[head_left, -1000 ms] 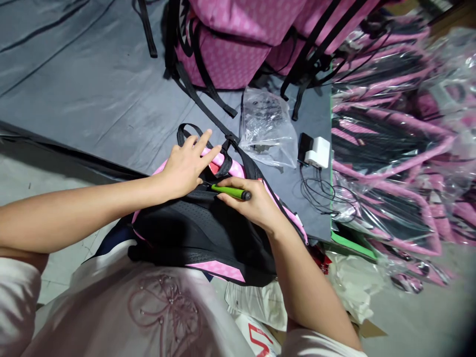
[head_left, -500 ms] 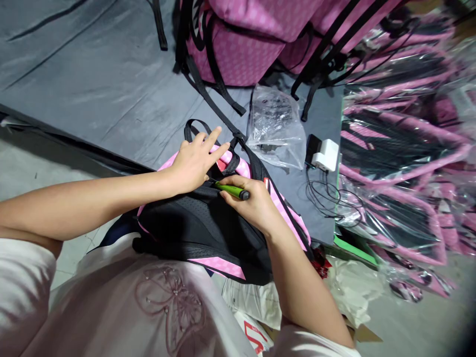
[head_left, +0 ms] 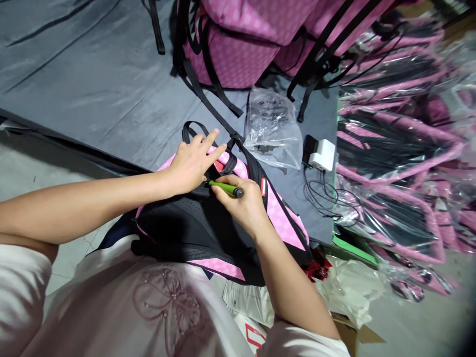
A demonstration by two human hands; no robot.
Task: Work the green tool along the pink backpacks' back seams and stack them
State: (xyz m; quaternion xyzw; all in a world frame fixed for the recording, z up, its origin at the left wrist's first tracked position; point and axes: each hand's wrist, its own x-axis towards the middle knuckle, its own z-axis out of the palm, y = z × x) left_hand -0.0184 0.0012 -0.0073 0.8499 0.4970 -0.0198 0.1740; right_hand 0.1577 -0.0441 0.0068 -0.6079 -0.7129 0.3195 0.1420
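Observation:
A black and pink backpack (head_left: 208,223) lies across the table's front edge, against my body. My right hand (head_left: 245,201) is closed around a green tool (head_left: 226,188) with a dark end cap. The tool points left, and its tip meets the black fabric near the top of the bag, close to my left thumb. My left hand (head_left: 193,166) rests on the bag beside the tip, its fingers spread over the pink edge and strap. What lies under my left palm is hidden.
Pink backpacks (head_left: 238,54) stand at the back of the grey table (head_left: 92,74). A clear plastic bag (head_left: 273,129), a white charger (head_left: 323,155) and coiled cables lie right of the backpack. Plastic-wrapped pink and black bags (head_left: 394,148) are piled beyond the table's right edge.
The view has shifted slightly. My right hand has moved a little to the left with the green tool. My left hand stays spread on the bag.

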